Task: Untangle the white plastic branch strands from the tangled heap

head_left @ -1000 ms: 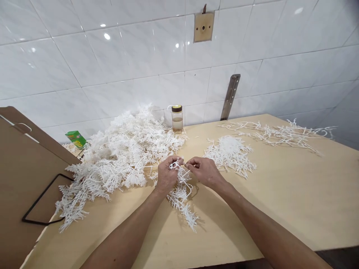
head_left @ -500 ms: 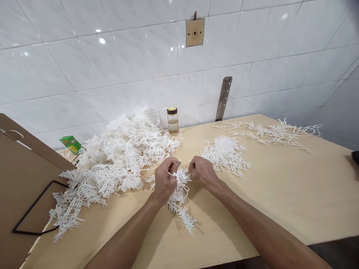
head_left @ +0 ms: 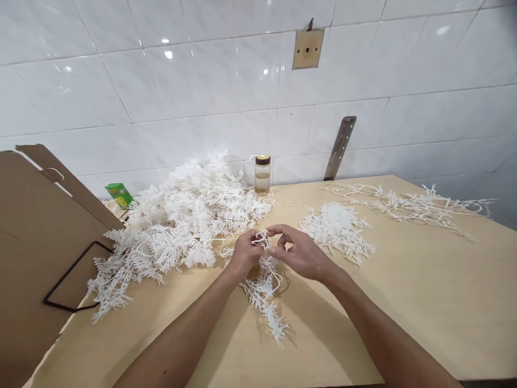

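Note:
My left hand (head_left: 246, 253) is closed around the top of a white branching plastic sprig (head_left: 269, 296). The sprig's feathery lower end hangs down toward the table in front of me. Close beside it on the right is my right hand (head_left: 299, 250), its thumb and forefinger apart at the sprig's upper loops. I see nothing held in that hand, though its fingertips are very near the strands. A large heap of similar white sprigs (head_left: 189, 210) lies to the left of my hands. To the right is a smaller pile of short white pieces (head_left: 337, 229).
Thin, mostly bare white stems (head_left: 407, 205) lie at the far right of the wooden table (head_left: 424, 302). A jar of liquid (head_left: 262, 175) stands by the tiled wall. At left are a cardboard box (head_left: 48, 237), a black wire frame (head_left: 60, 285) and a green packet (head_left: 119, 195).
My right hand has gone from closed fingers, a little apart from the left, to spread fingers close against the sprig's top. The view has shifted slightly left.

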{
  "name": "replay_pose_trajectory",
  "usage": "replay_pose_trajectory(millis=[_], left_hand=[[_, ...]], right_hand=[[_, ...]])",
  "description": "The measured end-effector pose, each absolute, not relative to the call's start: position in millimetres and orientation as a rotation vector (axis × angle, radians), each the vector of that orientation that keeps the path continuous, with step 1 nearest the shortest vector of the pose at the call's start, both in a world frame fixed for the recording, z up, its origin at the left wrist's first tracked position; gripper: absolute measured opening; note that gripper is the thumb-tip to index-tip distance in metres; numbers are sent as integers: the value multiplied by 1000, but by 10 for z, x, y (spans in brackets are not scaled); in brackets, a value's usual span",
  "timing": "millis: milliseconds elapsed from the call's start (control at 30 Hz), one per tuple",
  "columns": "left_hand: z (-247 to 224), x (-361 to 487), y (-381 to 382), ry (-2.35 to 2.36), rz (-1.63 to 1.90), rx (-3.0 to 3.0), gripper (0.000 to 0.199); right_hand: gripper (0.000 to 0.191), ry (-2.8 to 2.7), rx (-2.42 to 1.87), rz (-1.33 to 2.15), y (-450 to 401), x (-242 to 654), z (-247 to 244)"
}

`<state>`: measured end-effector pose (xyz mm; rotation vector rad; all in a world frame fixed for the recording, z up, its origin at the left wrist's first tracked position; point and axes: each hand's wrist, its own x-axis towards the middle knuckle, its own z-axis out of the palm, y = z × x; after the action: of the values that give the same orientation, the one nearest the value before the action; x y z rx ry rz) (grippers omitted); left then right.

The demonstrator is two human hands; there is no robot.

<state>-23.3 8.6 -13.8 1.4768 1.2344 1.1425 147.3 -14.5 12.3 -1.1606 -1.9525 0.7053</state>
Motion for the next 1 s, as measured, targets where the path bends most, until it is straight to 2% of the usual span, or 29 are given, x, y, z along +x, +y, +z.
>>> replay_pose_trajectory(millis=[167,200,300,367,500,667,867,1000], left_hand=[[-134,-216,22,1214,1149,1773,14],[-121,-200,4,1190,1155,1759,20],[-62,-163,-37,996,1109,1572,53],[-17,-165,-47,864,1030,1432,62],[32,-217,-30,847,872,1292,56],[8,-265,-6,905,709,1359,62],[30,-183,-61,734,789,1223,65],[36,-193,-38,805,884,1026,61]], right_hand=[[22,-1845,-1120,626,-159,1272,51],[23,-1785,-1116,671,-142,1295,42],[27,-1544,-1048,906,-89,1420,35],[30,-1374,-969,1050,-57,1499,37],[35,-1126,-929,1173,-5,1584,46],[38,-969,-938,1217,39,1605,54],[37,-859,-947,1260,67,1520,-32],[39,-813,-938,1279,69,1483,-51]])
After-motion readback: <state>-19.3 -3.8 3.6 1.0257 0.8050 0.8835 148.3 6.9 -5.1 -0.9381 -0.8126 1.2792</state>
